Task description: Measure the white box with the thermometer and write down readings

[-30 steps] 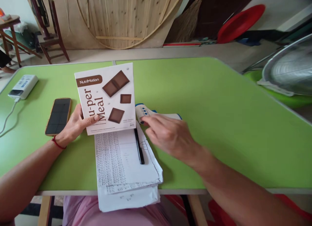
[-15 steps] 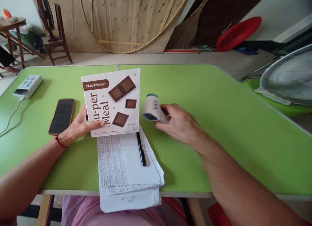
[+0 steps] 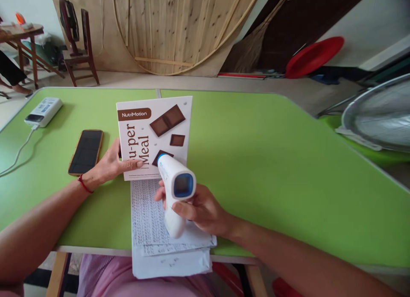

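My left hand (image 3: 110, 164) grips the lower left side of a white NutriMotion box (image 3: 166, 134) printed with chocolate pieces, thumb on its front face. The box is held up above the far end of a stack of handwritten papers (image 3: 145, 216). In my right hand (image 3: 205, 209) is a white and blue infrared thermometer (image 3: 173, 179), fingers wrapped round its handle. Its blue-rimmed screen faces me and its nose overlaps the lower right of the box in view; whether they touch I cannot tell. The pen on the papers is hidden behind my right hand and the thermometer.
On the green table (image 3: 272, 173) lie a smartphone (image 3: 86, 152) in an orange case and a white power bank (image 3: 44, 112) with a cable, both left of the box. Beyond the table stand a wooden chair (image 3: 81, 53) and a red round basin (image 3: 314, 57). A person's leg shows far left.
My right hand has brought the thermometer left and toward me, turning it so its screen faces me and its nose points at the box. The box is still in my left hand.
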Motion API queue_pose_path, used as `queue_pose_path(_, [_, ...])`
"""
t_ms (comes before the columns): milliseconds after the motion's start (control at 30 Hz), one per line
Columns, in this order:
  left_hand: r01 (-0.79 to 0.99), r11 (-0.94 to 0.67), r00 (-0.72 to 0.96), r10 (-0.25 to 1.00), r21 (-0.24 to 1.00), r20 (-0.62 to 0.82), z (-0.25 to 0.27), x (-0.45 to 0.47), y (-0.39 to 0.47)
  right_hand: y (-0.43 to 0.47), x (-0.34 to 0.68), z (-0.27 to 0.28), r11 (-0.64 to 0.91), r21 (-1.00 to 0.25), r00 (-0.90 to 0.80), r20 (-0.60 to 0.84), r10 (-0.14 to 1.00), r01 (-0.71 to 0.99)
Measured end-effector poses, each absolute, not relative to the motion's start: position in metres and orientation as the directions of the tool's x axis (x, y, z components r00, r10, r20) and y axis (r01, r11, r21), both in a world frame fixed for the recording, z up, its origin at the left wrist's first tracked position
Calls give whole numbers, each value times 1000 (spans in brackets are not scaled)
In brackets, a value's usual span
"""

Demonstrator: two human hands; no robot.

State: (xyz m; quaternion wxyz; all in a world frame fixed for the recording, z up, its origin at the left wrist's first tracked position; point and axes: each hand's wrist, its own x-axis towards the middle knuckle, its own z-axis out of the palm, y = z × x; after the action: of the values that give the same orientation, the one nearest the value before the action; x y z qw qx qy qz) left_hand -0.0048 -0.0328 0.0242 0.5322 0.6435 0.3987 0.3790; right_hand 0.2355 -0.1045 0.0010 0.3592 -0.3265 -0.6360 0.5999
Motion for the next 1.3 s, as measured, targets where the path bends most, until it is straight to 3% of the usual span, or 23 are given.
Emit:
queue_pose_path(333, [82, -122, 436, 897, 989, 75, 28, -3, -33, -104, 228, 2, -22, -999, -500, 4, 866, -45])
queue_pose_path(900, [89, -100, 443, 895, 991, 50, 31, -2, -35, -103, 228, 0, 32, -998, -484, 55, 873, -55])
queue_pose_path(1300, [98, -130, 450, 890, 987, 72, 31, -2, -35, -103, 227, 4, -17, -996, -489, 28, 872, -87])
